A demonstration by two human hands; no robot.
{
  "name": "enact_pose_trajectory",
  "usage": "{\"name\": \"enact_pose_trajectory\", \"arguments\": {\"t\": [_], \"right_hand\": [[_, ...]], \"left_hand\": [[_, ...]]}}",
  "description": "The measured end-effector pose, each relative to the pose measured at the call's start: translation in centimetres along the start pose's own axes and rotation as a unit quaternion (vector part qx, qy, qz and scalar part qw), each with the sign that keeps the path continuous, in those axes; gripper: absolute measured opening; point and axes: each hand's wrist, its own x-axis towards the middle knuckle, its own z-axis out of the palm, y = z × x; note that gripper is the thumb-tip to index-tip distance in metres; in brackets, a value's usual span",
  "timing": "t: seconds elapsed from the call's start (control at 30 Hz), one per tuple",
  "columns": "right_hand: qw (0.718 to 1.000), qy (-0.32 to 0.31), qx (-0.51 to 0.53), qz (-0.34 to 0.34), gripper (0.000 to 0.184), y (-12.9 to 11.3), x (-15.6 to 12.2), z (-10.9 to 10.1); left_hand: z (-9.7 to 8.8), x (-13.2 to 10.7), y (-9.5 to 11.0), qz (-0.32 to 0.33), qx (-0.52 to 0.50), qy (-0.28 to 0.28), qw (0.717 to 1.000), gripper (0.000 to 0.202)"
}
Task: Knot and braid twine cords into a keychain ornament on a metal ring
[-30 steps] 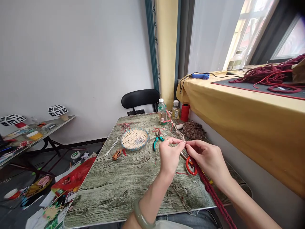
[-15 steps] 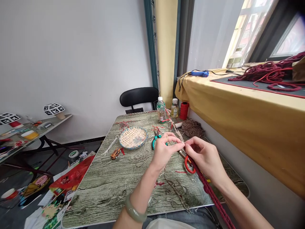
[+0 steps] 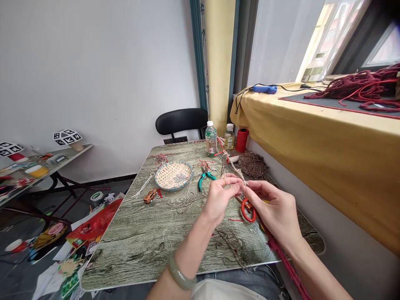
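Observation:
My left hand (image 3: 222,196) and my right hand (image 3: 275,204) meet above the wooden-look table, fingertips pinched together. Between them is the lower end of a beige cord (image 3: 238,171), knotted and mixed with red strands, stretching up toward a plastic bottle (image 3: 211,139). The exact knot at my fingertips is partly hidden. Just below my hands lie red-handled scissors (image 3: 248,210), their blades mostly covered. A dark red braided cord (image 3: 289,262) runs under my right wrist and off the table's near edge. Teal-handled pliers (image 3: 204,180) rest left of my left hand.
A woven basket (image 3: 165,177) holds small beads. A toy car (image 3: 150,196) and a white knotted cord (image 3: 144,185) lie beside it. A red thread spool (image 3: 241,140), a small jar (image 3: 229,136) and brown yarn (image 3: 253,164) stand at the back right. A cloth-covered ledge (image 3: 300,133) borders the right.
My right fingers have shifted, and both hands now press closer together at the cord. The pliers show more fully. The whole view has tilted slightly, moving the table up.

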Motion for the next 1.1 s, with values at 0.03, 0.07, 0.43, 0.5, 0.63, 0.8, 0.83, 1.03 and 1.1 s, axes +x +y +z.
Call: {"name": "enact_pose_trajectory", "arguments": {"t": [0.03, 0.07, 0.43, 0.5, 0.63, 0.8, 0.83, 1.03, 1.1], "right_hand": [[1.0, 0.004, -0.015, -0.009, 0.019, 0.0, 0.0, -0.1], [0.999, 0.009, -0.031, -0.018, 0.019, -0.1, 0.1, -0.1], [0.949, 0.041, -0.288, -0.117, 0.021, -0.2, 0.0, -0.3], [0.938, 0.04, -0.315, -0.135, 0.022, -0.2, 0.1, -0.3], [0.933, 0.038, -0.315, -0.167, 0.02, -0.1, 0.3, -0.5], [0.942, 0.061, -0.266, -0.197, 0.012, 0.2, 0.2, -1.1], [0.942, 0.073, -0.258, -0.201, 0.011, 0.2, 0.1, -1.3], [0.939, 0.142, -0.203, -0.236, 0.012, 0.7, -0.4, -2.2], [0.942, 0.143, -0.179, -0.245, 0.012, 0.9, -0.6, -2.2]], "left_hand": [[0.0, 0.0, 0.0, 0.005, 0.007, 0.0, 1.0, 0.009], [0.0, 0.1, 0.0, 0.012, 0.017, 0.001, 1.0, 0.009], [0.9, -0.3, 0.2, 0.148, 0.168, 0.038, 0.974, 0.007], [1.0, -0.4, 0.2, 0.156, 0.181, 0.041, 0.97, 0.007], [1.1, -0.2, 0.3, 0.16, 0.194, 0.046, 0.967, 0.007], [1.1, 0.0, 0.1, 0.142, 0.175, 0.054, 0.973, 0.008], [1.1, 0.0, 0.0, 0.132, 0.166, 0.051, 0.976, 0.007], [1.6, -0.5, 0.0, 0.018, 0.075, 0.003, 0.997, 0.013], [1.8, -0.7, 0.2, -0.008, 0.051, -0.004, 0.999, 0.016]]}}
